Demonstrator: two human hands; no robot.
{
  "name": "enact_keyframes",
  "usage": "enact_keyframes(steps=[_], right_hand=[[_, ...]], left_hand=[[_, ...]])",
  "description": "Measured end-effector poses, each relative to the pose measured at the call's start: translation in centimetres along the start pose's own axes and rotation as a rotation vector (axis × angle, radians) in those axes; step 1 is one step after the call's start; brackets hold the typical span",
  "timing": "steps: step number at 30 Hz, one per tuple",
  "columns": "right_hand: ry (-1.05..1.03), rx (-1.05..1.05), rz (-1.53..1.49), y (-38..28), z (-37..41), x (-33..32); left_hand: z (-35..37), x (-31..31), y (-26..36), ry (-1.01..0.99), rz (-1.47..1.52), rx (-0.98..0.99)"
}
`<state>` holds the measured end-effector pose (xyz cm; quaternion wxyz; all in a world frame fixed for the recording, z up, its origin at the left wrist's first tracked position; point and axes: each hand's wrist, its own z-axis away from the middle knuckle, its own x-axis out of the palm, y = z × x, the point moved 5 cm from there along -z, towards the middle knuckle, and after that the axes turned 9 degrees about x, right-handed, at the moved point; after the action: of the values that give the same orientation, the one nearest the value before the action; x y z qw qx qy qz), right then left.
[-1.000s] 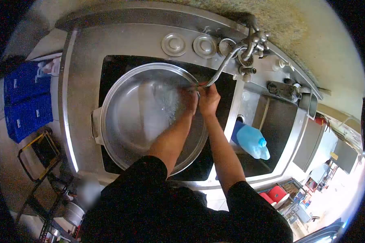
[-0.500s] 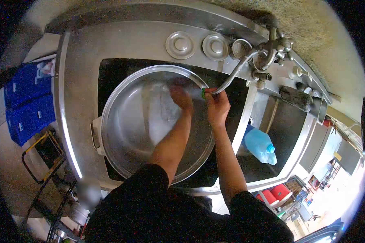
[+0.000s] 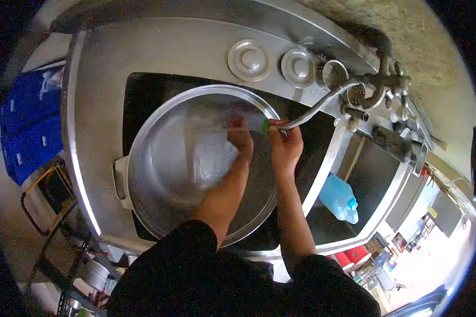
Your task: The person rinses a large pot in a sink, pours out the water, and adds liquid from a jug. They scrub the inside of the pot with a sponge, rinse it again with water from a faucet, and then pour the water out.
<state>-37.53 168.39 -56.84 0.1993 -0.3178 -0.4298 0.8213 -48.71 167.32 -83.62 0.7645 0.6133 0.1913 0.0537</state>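
Note:
A large round metal pan (image 3: 161, 158) with a side handle (image 3: 121, 182) rests over the dark basin at the centre. My left hand (image 3: 239, 134) is inside it, near the far right part, its fingers smeared by motion. A blurred pale patch shows on the pan's floor beside my left forearm. My right hand (image 3: 285, 141) is wrapped round the end of the metal faucet spout (image 3: 317, 105), above the pan's right rim. Something green (image 3: 265, 126) sits at the spout's tip. Water seems to spray from it toward my left hand, though blurred.
Two metal drain covers (image 3: 248, 59) and a strainer (image 3: 333, 74) lie on the back ledge. The faucet body (image 3: 388, 84) stands at the back right. A blue plastic bottle (image 3: 337, 196) lies in the right basin. Blue crates (image 3: 31, 121) are at the left.
The view has shifted slightly, moving the sink fittings within the frame. My left hand is still in the pan, blurred, and my right hand keeps its grip on the spout.

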Motion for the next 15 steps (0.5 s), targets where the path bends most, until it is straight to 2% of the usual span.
enact_keyframes(steps=[3, 6, 9, 11, 13, 15], right_hand=[[0.034, -0.037, -0.025, 1.0, -0.7, 0.1], [0.037, 0.022, -0.043, 1.3, -0.3, 0.0], [0.048, 0.044, -0.013, 1.1, -0.4, 0.0], [0.066, 0.024, 0.004, 1.3, -0.6, 0.0], [0.066, -0.035, 0.042, 0.7, -0.6, 0.0], [0.057, -0.015, 0.033, 0.8, -0.1, 0.2]], left_hand=[[-0.4, -1.2, 5.1, 0.013, 0.003, -0.205], [-1.3, -0.8, 7.2, 0.1, 0.244, -0.23], [-1.2, -0.7, 0.4, 0.092, -0.204, -0.059], [-2.4, -0.3, 6.4, 0.191, -0.152, 0.14], [-2.7, -0.2, 9.6, 0.195, -0.018, 0.092], [-1.9, -0.3, 9.2, 0.132, 0.195, -0.209]])
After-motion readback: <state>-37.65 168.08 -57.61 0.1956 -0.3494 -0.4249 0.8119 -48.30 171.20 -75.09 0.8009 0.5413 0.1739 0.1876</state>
